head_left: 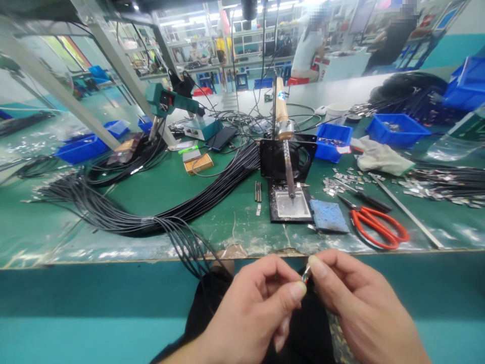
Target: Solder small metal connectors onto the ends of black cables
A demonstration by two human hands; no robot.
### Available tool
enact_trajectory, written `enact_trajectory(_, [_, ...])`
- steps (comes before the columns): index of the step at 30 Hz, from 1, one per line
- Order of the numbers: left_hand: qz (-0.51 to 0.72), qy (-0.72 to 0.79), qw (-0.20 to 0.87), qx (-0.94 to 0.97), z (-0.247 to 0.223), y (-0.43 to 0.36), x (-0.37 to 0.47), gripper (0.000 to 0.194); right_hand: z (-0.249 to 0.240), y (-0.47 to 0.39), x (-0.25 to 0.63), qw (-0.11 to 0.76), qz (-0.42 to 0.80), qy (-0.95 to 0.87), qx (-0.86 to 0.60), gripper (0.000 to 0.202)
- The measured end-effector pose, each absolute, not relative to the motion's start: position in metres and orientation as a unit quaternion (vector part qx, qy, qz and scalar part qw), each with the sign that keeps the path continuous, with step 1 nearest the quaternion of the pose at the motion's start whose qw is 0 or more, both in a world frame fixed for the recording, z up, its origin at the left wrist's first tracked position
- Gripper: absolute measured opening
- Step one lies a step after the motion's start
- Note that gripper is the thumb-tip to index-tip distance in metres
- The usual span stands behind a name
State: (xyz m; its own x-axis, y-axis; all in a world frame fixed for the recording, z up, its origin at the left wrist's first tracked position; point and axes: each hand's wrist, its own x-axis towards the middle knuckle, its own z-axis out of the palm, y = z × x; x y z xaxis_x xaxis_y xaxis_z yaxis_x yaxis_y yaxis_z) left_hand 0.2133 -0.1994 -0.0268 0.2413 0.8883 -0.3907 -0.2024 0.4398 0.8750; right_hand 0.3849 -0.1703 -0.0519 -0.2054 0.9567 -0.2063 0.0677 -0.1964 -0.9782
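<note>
My left hand [261, 298] and my right hand [352, 293] meet over my lap, just in front of the table edge. Between their fingertips is a small metal connector [307, 273] with coloured wires at its lower end. My left thumb and forefinger pinch the wire end, and my right thumb and fingers close on the metal end. Beyond them on the table, a soldering iron [289, 172] points tip-down at a square metal tray [278, 206]. A blue sponge [329, 216] lies right of the tray.
A bundle of black cables [212, 194] curves across the table's left half, some hanging over the edge. Red-handled scissors [379, 227], a metal ruler [407, 212], scattered connectors [339, 183], a white glove [384, 157] and a blue bin [333, 141] are at right. People sit in the background.
</note>
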Motion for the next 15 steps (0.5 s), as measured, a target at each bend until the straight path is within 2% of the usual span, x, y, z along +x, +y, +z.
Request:
enact_trajectory(7, [0.372, 0.502, 0.702, 0.342, -0.022, -0.196, 0.213, 0.028, -0.040, -0.174, 0.379, 0.395, 0.555, -0.475, -0.556, 0.041])
enact_trajectory(15, [0.365, 0.518, 0.693, 0.344, -0.017, -0.188, 0.212, 0.028, -0.049, -0.168, 0.385, 0.378, 0.572, -0.491, -0.538, 0.044])
